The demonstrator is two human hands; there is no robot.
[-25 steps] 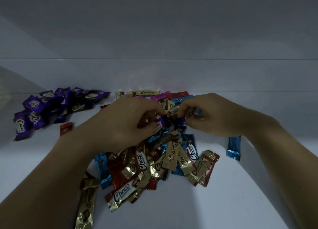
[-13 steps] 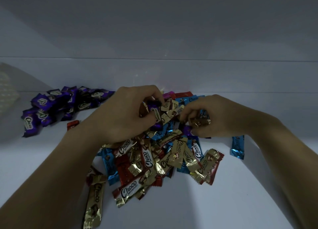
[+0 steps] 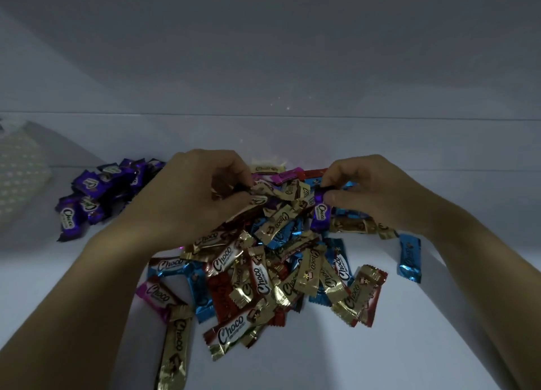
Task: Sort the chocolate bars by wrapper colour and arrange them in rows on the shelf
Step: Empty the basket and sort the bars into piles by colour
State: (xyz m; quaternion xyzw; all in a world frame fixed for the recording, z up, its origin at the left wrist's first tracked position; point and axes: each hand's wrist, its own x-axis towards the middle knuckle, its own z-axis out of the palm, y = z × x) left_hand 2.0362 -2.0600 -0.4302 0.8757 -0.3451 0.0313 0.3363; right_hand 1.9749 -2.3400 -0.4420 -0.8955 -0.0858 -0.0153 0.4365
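A person's two bare hands work at the far side of a mixed pile of chocolate bars (image 3: 278, 272) heaped in the middle of a white shelf (image 3: 322, 363), seen from a head-worn camera. The left hand (image 3: 190, 202) curls over the top of the heap, its fingers and thumb closing on a crumpled gold bar (image 3: 261, 189). The right hand (image 3: 377, 196) pinches the upper end of a purple bar (image 3: 321, 215) between thumb and forefinger, and the bar's lower end lies against the pile. Gold, red, blue and pink wrappers printed "Choco" overlap at all angles in the heap. A separate cluster of purple bars (image 3: 96, 190) sits well apart at the back left of the shelf, loosely bunched, not in a row. One blue bar (image 3: 409, 257) lies alone to the right of the pile, beside the right forearm. A long gold bar (image 3: 175, 348) lies at the near left edge of the heap, next to the left forearm. A pale dotted bag (image 3: 17, 172) rests at the far left.
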